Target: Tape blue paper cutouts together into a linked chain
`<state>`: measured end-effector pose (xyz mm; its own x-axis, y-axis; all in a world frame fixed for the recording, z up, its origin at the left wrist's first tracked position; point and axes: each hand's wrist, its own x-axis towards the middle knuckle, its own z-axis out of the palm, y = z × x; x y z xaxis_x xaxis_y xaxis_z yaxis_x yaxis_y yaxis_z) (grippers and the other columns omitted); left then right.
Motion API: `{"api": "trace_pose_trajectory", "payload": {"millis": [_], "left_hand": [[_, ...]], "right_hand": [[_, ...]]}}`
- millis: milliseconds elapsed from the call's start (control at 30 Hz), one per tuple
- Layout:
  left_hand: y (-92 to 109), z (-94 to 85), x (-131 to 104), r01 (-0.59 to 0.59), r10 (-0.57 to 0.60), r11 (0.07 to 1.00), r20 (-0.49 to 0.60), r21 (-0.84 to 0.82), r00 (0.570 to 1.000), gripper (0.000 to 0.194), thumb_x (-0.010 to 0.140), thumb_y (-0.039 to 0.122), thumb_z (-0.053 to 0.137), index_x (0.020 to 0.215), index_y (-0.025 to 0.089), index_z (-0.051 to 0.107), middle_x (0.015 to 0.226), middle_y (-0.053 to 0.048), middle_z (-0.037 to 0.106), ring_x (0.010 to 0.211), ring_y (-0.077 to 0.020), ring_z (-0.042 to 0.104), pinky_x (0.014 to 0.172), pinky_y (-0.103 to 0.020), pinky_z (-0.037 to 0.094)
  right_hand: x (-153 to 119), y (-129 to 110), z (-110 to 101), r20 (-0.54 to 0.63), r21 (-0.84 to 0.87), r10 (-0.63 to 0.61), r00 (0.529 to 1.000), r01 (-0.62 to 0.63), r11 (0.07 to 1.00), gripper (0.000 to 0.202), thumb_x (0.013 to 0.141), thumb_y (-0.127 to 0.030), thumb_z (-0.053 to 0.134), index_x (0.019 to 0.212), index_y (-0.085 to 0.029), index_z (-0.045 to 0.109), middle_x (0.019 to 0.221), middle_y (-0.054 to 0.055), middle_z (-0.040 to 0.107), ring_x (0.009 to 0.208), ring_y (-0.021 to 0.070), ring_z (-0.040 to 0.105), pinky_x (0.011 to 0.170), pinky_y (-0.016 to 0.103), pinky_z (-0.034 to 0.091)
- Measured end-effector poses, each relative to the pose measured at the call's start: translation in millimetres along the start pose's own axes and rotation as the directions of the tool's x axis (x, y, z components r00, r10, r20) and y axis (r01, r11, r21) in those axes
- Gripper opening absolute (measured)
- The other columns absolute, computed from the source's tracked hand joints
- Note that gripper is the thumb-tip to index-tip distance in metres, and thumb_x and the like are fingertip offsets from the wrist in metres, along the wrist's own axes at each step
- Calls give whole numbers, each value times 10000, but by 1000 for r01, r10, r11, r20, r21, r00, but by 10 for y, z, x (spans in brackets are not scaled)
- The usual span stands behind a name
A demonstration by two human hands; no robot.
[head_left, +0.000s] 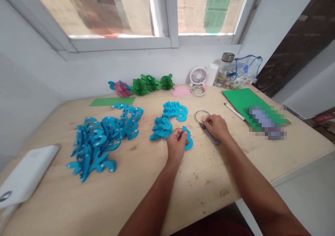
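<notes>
A curved blue paper piece (188, 143) is pinched in the fingers of my left hand (177, 146), just above the table. My right hand (216, 126) has its fingertips pressed together beside a ring of tape (201, 116) and over the upper end of a grey cutter (211, 135); what the fingertips hold is too small to make out. Behind my left hand lie a bunch of folded blue paper (161, 128) and a second blue stack (174, 109). A large heap of blue paper shapes with small white squares (101, 135) spreads over the left of the table.
Green paper flowers (151, 83), a pink one (122, 89), a small fan (198, 76) and a glass bottle (223, 70) stand along the wall. Green sheets (243, 98) and a white pen (234, 111) lie right. A white device (28, 171) is at the left edge.
</notes>
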<state>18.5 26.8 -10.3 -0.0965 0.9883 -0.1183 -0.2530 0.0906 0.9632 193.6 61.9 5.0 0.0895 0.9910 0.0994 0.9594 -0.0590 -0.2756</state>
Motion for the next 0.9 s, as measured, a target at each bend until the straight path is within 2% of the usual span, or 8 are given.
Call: {"api": "trace_pose_trajectory", "payload": {"millis": [300,567,900], "left_hand": [[-5,-4,-8,-11,11,1000,17,7,1000,183,672,310,637,665,140,568,549,35,465,464,-58,417,413,-156,351],[-103,-33,12,-87,75,991,123,97,990,161,704,305,604,669,149,583,551,25,502,466,-62,411,432,-164,336],[-89,-27,5,-104,87,986,127,133,988,140,725,281,568,676,150,575,556,21,524,469,-69,430,433,-166,337]], "right_hand": [[-7,-7,103,-41,-12,-2,999,2,1000,154,818,-193,434,804,-182,586,864,82,616,848,211,502,715,307,329],[3,9,156,-35,3,-9,999,9,1000,152,824,-177,419,814,-176,571,860,85,604,842,211,493,724,308,328],[-2,-20,165,-67,11,23,997,-22,1000,131,829,-172,423,798,-176,550,865,86,588,852,210,485,728,302,336]]}}
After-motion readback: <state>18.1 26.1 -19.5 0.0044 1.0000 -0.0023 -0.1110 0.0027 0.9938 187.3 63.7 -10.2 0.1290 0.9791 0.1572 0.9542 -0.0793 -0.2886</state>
